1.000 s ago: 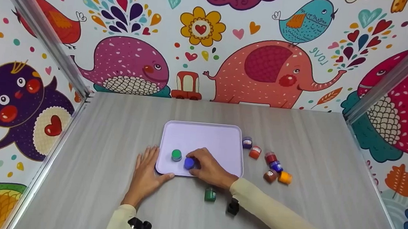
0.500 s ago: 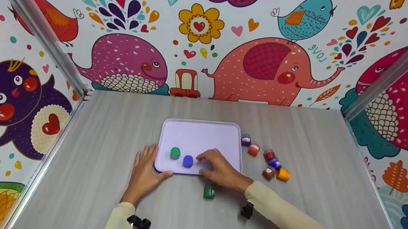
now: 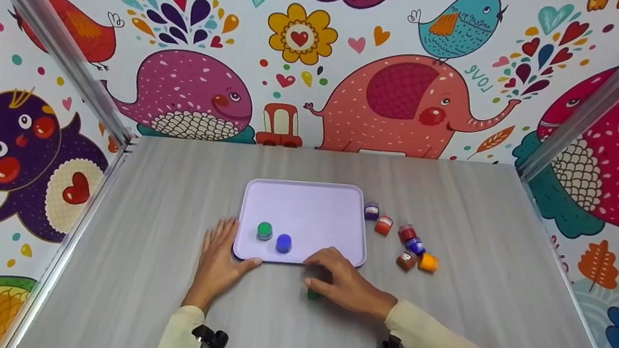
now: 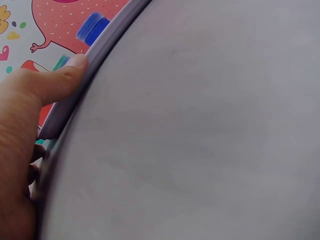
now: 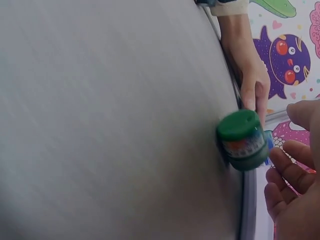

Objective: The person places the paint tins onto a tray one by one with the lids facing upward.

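Observation:
A lilac tray [image 3: 312, 208] carries two small paint jars: a green-capped one [image 3: 265, 230] and a blue-capped one [image 3: 283, 243]. My left hand [image 3: 217, 269] rests at the tray's front left corner, fingers extended along its side and thumb on the front rim. In the left wrist view the thumb [image 4: 65, 80] lies against the rim. Over the table in front of the tray, my right hand [image 3: 350, 284] hovers with fingers spread and partly hides a dark green paint jar. The right wrist view shows this green jar [image 5: 243, 142] standing apart from the fingertips.
To the right of the tray lie more paint jars: purple [image 3: 372, 211], orange-red [image 3: 384, 225], red [image 3: 407, 232], blue [image 3: 415, 246], brown [image 3: 407, 260] and yellow-orange [image 3: 428, 263]. Patterned walls and metal posts bound the table [image 3: 174, 184].
My right hand has let go of the blue-capped jar on the tray and moved right and toward me, to the dark green jar. The left hand has stayed at the tray corner.

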A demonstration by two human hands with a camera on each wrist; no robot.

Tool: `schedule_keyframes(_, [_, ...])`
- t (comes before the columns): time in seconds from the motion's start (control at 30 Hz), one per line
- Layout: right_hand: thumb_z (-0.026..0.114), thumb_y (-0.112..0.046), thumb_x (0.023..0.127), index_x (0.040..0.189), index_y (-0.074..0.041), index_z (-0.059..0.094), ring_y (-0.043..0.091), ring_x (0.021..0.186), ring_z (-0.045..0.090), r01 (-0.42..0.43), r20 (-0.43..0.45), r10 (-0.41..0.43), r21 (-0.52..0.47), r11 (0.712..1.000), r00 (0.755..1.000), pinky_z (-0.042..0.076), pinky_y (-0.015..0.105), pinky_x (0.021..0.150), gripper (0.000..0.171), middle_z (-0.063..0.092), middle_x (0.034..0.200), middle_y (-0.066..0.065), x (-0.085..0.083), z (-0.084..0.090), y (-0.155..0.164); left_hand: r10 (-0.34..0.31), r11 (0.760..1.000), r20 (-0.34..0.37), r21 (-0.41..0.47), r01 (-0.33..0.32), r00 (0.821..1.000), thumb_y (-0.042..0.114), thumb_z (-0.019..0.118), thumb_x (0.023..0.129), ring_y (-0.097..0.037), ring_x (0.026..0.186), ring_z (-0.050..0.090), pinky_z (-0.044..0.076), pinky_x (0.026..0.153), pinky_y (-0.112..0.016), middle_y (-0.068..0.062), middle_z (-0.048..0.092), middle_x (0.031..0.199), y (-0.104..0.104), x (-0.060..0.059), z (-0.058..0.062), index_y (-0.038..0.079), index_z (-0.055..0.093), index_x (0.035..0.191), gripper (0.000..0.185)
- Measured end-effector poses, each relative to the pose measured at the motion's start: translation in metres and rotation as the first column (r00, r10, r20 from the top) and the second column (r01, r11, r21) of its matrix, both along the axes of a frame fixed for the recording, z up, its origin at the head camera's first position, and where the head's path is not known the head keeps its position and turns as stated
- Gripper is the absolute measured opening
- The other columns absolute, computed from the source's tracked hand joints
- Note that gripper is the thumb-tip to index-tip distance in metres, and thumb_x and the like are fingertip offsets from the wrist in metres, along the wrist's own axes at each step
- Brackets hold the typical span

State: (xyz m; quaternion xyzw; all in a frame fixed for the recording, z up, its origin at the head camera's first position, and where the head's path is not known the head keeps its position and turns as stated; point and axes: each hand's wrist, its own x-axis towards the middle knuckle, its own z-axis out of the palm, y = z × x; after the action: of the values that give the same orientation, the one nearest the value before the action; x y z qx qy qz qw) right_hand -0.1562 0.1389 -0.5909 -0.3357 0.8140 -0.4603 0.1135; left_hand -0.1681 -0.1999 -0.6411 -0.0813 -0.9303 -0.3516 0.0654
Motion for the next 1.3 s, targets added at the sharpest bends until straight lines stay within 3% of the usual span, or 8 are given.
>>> schedule_keyframes(0.2, [0.076, -0.032, 0.107, 0.137, -0.006, 0.069, 0.025, 0.120, 0.062, 0.011, -0.001, -0.011, -0.029, 1.000, 1.000, 0.053, 0.036, 0.106, 0.041, 0.071, 0.132, 0.006, 0.013, -0.008, 0.008, -0.003, 1.000, -0.003, 0.002, 0.003, 1.000, 0.051, 0.091, 0.085, -0.052, 0.165, 0.021, 0.004, 0.134, -0.069, -0.032, 0.037, 0.171, 0.000, 0.001, -0.001, -0.011, 0.038, 0.165, 0.114])
schedule_keyframes(0.4, [0.076, -0.035, 0.106, 0.142, -0.011, 0.067, 0.019, 0.122, 0.060, 0.020, 0.056, -0.019, -0.012, 1.000, 0.998, 0.051, 0.033, 0.108, 0.044, 0.068, 0.135, -0.002, 0.020, -0.016, 0.016, 0.004, 1.000, -0.022, 0.007, -0.003, 1.000, 0.051, 0.092, 0.084, -0.053, 0.164, 0.023, 0.005, 0.133, -0.070, -0.031, 0.038, 0.171, 0.001, 0.001, -0.001, -0.009, 0.039, 0.165, 0.114])
schedule_keyframes(0.63, [0.078, -0.036, 0.105, 0.140, -0.013, 0.069, 0.018, 0.124, 0.060, 0.061, 0.025, -0.061, 0.000, 0.998, 0.998, 0.053, 0.037, 0.110, 0.043, 0.067, 0.135, -0.005, 0.027, -0.024, 0.024, -0.008, 1.000, -0.004, -0.005, 0.008, 1.000, 0.052, 0.090, 0.086, -0.052, 0.165, 0.021, 0.004, 0.134, -0.068, -0.033, 0.036, 0.172, 0.000, 0.000, 0.000, -0.011, 0.037, 0.165, 0.114])
schedule_keyframes(1.0, [0.081, -0.036, 0.102, 0.144, -0.020, 0.067, 0.013, 0.126, 0.057, 0.073, 0.043, -0.076, 0.058, 0.996, 0.996, 0.052, 0.037, 0.113, 0.047, 0.063, 0.137, -0.010, 0.030, -0.023, 0.023, -0.004, 1.000, -0.007, -0.001, 0.004, 1.000, 0.052, 0.090, 0.086, -0.052, 0.165, 0.021, 0.004, 0.134, -0.068, -0.032, 0.036, 0.172, -0.001, 0.001, 0.000, -0.010, 0.037, 0.166, 0.114])
schedule_keyframes(1.3, [0.082, -0.029, 0.102, 0.143, -0.016, 0.068, 0.016, 0.123, 0.059, 0.045, 0.092, -0.047, 0.022, 0.999, 0.995, 0.053, 0.035, 0.112, 0.045, 0.066, 0.136, -0.007, 0.023, -0.018, 0.028, -0.007, 1.000, -0.007, -0.004, 0.006, 1.000, 0.055, 0.089, 0.087, -0.052, 0.165, 0.021, 0.004, 0.134, -0.069, -0.031, 0.036, 0.173, -0.001, 0.000, 0.000, -0.009, 0.036, 0.166, 0.115])
